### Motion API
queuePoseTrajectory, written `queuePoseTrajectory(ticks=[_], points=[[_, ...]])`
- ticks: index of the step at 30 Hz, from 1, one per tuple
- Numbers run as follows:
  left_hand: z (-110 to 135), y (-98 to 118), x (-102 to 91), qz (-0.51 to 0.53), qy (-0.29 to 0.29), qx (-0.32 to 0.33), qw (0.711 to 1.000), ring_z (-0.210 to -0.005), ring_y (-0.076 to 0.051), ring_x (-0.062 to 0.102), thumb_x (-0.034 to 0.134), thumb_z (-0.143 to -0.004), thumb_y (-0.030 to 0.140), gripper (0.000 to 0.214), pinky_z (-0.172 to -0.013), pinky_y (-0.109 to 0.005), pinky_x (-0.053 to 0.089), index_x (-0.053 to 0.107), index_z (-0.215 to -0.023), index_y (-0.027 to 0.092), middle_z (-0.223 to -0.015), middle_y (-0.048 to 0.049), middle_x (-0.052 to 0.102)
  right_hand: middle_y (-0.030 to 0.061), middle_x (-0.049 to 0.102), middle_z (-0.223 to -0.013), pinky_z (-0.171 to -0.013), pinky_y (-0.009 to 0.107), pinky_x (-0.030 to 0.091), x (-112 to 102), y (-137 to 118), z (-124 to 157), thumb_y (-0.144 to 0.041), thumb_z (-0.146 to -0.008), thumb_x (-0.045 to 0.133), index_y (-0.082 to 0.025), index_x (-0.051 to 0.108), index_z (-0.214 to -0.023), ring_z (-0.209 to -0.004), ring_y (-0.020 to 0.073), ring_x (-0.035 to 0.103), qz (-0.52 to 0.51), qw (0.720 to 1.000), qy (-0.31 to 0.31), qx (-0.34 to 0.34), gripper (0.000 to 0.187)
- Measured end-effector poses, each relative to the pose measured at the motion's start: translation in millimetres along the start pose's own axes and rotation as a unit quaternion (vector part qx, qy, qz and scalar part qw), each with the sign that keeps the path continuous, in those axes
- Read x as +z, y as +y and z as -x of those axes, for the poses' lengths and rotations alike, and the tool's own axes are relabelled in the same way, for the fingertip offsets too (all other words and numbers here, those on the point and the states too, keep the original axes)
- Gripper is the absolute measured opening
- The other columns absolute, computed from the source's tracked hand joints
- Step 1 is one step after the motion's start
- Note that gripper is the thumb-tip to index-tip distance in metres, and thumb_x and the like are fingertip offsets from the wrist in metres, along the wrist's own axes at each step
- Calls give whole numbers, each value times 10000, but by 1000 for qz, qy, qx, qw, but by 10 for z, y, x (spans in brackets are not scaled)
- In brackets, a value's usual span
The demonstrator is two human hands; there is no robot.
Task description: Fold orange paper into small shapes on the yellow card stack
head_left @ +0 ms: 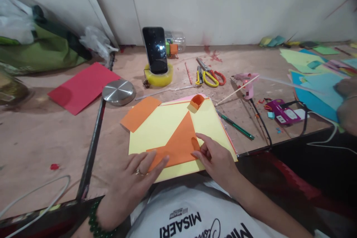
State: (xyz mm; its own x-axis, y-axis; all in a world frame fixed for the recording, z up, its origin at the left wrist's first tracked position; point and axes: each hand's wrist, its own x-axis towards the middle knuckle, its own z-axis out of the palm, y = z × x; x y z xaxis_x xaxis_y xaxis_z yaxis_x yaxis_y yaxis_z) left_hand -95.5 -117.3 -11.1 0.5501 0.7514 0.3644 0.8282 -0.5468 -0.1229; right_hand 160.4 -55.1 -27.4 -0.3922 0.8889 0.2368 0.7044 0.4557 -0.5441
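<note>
A folded sheet of orange paper (178, 145) lies on a stack of pale yellow paper (145, 139), one corner pointing away from me. My left hand (139, 169) rests flat on its left part, fingers stretched out, with a ring and a green bead bracelet. At the right edge, my right hand (213, 152) pinches the orange paper between thumb and forefinger. A small orange paper ring (196, 102) sits near the far edge of the yellow stack. Another orange piece (141, 113) overlaps the stack's far left corner.
Beyond the stack are a phone (155, 50) in a yellow tape roll (158, 78), scissors (210, 74), a pink glue gun (247, 85) and a green pen (237, 125). Red paper (83, 87) and a metal disc (118, 92) lie left. Another person's hand (347, 96) is at far right.
</note>
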Motion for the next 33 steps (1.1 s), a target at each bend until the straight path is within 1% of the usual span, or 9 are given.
queuePoseTrajectory(ticks=[2,4,7,14,19,22,28,31,33], points=[[-29,-22,-28,36,-10,45,998,-859,-211,594,387,-863,-11,462,-751,-340,517,559,-1241,192,-1020,-91,645,-8,620,-659,-492,231,459,-3,-3,-1,-293,-929,521,-169,541,-1197,-524,134,556,-2,1000,-2,4,297],[-42,-36,-51,55,-25,55,997,-821,-201,586,384,-861,-15,450,-722,-327,522,583,-1210,189,-999,-91,649,-6,623,-665,-495,231,459,-4,-7,-1,-287,-927,524,-168,541,-1198,-529,134,558,-3,1000,-6,6,296],[-19,-17,-68,41,-27,52,997,-844,-215,596,375,-855,-21,477,-733,-350,531,582,-1217,210,-1030,-106,651,-3,618,-664,-498,230,456,-5,-14,-3,-283,-933,516,-158,542,-1189,-526,132,548,-1,1000,-4,3,286],[120,104,-52,1,-21,14,1000,-1007,-262,603,356,-850,-24,483,-850,-405,502,583,-1227,173,-1168,-136,648,-8,613,-655,-495,229,448,-19,-22,-15,-287,-942,501,-151,536,-1194,-524,132,543,0,1000,-11,2,289],[172,123,-36,0,-23,7,1000,-1013,-258,619,351,-858,3,491,-851,-398,508,589,-1236,206,-1182,-127,658,-10,613,-644,-494,228,449,-22,-16,-18,-278,-931,513,-163,543,-1184,-516,131,547,2,1000,-11,-4,279],[180,125,-34,1,-22,4,1000,-1048,-258,608,353,-864,7,472,-870,-398,503,593,-1223,197,-1190,-129,656,-7,613,-650,-491,228,452,-19,-13,-17,-283,-935,503,-161,543,-1181,-518,133,552,0,1000,-9,-3,278],[166,92,-67,-8,-37,33,999,-1080,-238,603,368,-864,13,461,-894,-359,483,604,-1218,192,-1195,-128,662,2,623,-659,-496,231,454,-20,-12,-14,-288,-939,490,-166,549,-1182,-531,137,559,-1,1000,-11,-2,278],[174,110,-69,-16,-32,31,999,-1077,-245,611,332,-861,-10,469,-890,-370,470,620,-1189,162,-1184,-130,673,6,623,-661,-503,233,457,-20,-13,-12,-293,-947,479,-161,553,-1177,-533,137,557,1,1000,-9,-5,276],[192,138,-56,-4,-25,12,1000,-1093,-258,603,322,-871,-6,445,-923,-397,448,637,-1151,138,-1162,-127,685,8,621,-661,-502,236,456,-13,-12,-9,-297,-953,470,-152,555,-1174,-530,138,554,4,1000,-6,-9,278]])
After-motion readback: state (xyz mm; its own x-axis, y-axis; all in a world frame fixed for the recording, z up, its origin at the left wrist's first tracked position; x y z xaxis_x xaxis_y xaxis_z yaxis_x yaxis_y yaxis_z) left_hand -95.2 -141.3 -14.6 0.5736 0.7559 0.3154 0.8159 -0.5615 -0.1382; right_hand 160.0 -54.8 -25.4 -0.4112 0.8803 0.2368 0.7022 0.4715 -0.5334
